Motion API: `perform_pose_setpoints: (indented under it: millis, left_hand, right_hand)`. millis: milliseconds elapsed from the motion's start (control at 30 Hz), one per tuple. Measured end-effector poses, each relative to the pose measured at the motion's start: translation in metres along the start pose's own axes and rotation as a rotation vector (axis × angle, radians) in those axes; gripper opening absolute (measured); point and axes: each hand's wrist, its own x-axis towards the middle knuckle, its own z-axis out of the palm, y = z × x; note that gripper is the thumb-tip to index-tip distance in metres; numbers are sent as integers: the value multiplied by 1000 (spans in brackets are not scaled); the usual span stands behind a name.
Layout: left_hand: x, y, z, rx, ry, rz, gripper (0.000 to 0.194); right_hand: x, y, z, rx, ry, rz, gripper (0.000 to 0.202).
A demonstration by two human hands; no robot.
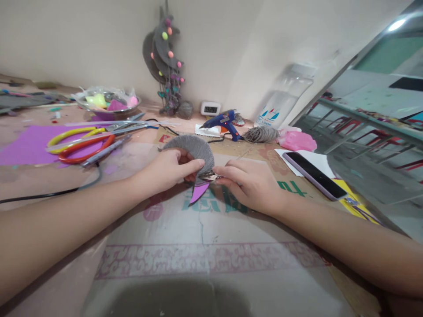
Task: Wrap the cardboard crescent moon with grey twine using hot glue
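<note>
A crescent moon shape point(194, 147) wound in grey yarn is pinched at its inner curve by my left hand point(176, 165), thumb on top. Its lower tip is bare purple sheet point(199, 192), without yarn. My right hand point(249, 182) is closed beside that lower end. Between its thumb and forefinger is a small shiny, metal-looking piece point(211, 176), touching the edge of the wound yarn; its kind is too small to tell. The fingertips of my left hand are partly hidden behind the crescent.
Printed cardboard point(211, 264) covers the table. Scissors point(86, 147) lie on purple sheet point(20, 145) at left, near a bowl point(109, 114). Behind are a blue glue gun point(224, 121), grey yarn point(261, 134) and a bottle point(286, 97). A phone point(315, 174) lies right. Finished-looking crescents point(165, 48) hang on the wall.
</note>
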Motion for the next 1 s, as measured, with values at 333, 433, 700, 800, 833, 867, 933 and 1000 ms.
perform_pose_setpoints:
  millis: [333,433,700,800,833,867,933,1000]
  left_hand:
    - [1,-3,0,-18,-10,-9,30]
    - [0,-2,0,-21,-5,-21,29]
    - [1,-4,0,-135,-53,22,27]
    - [2,-7,0,-173,-26,38,27]
    - [3,-9,0,-182,-33,33,27]
    - [3,-10,1,-185,-38,36,27]
    - [4,-12,1,-179,-39,48,28]
    - [4,-13,2,-181,-39,60,29]
  right_hand:
    - [1,-2,-2,23,-25,18,23]
    - [1,-2,-3,19,-24,18,23]
    - [-3,2,-1,61,17,-7,21]
    - [-4,2,0,49,34,-28,20]
    - [-4,2,0,39,34,-29,19]
    - [-3,2,0,29,39,-29,19]
    - [-2,2,0,11,59,-34,19]
    - [-2,3,0,2,66,-45,18]
